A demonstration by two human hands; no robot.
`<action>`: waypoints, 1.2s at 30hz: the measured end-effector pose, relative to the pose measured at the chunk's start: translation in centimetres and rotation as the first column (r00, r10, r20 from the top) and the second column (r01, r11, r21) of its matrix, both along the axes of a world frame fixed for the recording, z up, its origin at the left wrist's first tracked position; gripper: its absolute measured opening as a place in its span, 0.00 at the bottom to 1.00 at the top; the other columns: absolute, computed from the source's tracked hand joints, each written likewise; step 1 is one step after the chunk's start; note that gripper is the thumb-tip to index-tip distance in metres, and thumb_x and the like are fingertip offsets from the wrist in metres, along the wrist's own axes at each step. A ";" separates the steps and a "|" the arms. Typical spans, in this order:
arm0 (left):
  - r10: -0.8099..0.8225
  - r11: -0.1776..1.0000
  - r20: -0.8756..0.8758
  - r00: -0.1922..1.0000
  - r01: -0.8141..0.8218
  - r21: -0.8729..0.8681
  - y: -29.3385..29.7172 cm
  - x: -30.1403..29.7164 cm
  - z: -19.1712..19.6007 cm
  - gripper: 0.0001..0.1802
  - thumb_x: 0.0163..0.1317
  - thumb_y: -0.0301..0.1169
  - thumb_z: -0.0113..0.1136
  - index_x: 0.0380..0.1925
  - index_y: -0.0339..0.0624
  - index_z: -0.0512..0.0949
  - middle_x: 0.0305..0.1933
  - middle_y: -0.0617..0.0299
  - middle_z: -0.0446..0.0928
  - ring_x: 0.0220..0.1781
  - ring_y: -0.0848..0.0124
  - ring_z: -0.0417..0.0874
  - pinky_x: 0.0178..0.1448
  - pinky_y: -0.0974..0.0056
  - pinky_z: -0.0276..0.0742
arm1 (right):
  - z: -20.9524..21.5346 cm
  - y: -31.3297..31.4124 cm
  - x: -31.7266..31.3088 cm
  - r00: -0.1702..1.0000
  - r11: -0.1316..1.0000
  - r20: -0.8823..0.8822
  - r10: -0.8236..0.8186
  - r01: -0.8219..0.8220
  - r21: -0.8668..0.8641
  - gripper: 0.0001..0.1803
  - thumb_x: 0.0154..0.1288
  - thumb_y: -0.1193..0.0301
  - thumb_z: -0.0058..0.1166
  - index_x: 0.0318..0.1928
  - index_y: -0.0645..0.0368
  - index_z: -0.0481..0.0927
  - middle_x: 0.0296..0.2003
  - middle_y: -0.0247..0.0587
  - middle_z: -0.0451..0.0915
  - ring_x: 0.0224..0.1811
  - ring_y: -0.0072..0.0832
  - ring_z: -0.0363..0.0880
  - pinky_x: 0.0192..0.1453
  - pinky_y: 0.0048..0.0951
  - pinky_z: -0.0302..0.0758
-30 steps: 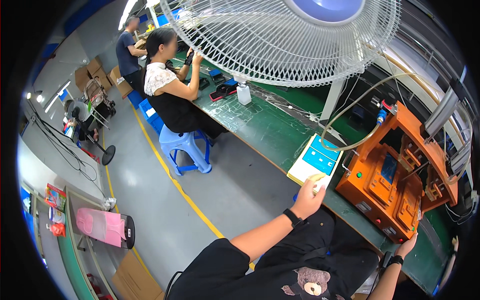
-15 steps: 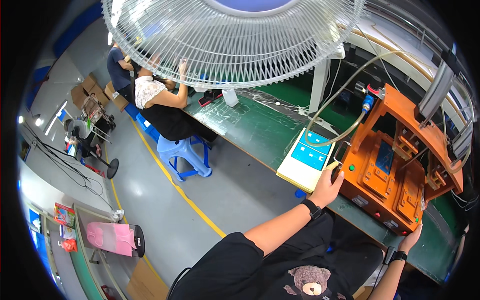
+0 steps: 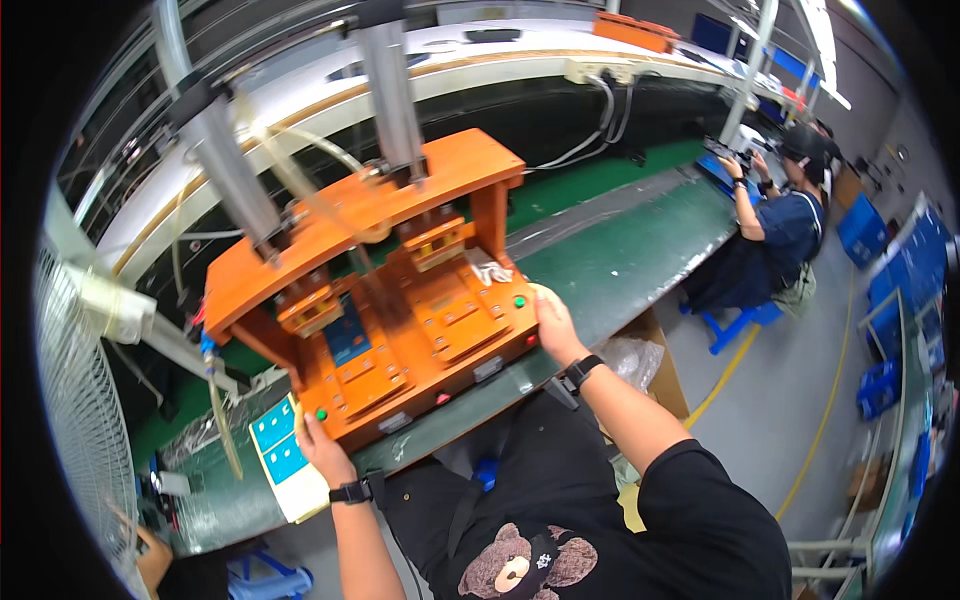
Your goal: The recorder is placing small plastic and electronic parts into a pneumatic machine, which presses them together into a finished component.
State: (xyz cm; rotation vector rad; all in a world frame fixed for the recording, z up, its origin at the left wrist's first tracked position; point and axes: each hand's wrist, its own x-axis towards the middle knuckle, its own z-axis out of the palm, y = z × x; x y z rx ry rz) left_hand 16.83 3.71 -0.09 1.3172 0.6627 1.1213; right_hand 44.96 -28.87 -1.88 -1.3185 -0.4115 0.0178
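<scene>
The orange press (image 3: pixel 460 330) seems heavy and rigid, best held by the ends touching half-curled fingers of left hand (image 3: pixel 326 453) and right hand (image 3: pixel 557 326), whose actual grip is unclear.

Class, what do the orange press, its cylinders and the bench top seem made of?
Orange press: probably coated metal, satin, evenly coloured. Cylinders: likely bare metal, silvery with bright streaks. Bench top: glossy green, perhaps plastic sheeting, reflecting light.

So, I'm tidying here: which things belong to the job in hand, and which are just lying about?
In use:
orange press, left hand and right hand at its sides
blue piece on its left bed
probably pale stack beside left hand

Apparently just around:
fan
cardboard box
power strip
</scene>
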 end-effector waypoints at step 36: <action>-0.084 0.957 0.033 0.996 0.090 -0.275 1.3 -0.2 -1.8 0.26 0.74 0.41 0.46 0.62 0.31 0.66 0.65 0.45 0.68 0.62 0.56 0.73 0.68 0.55 0.69 | 5.5 6.2 28.4 0.911 0.291 0.413 -0.009 0.398 -0.870 0.13 0.59 0.69 0.52 0.40 0.61 0.84 0.41 0.56 0.84 0.48 0.47 0.83 0.52 0.45 0.79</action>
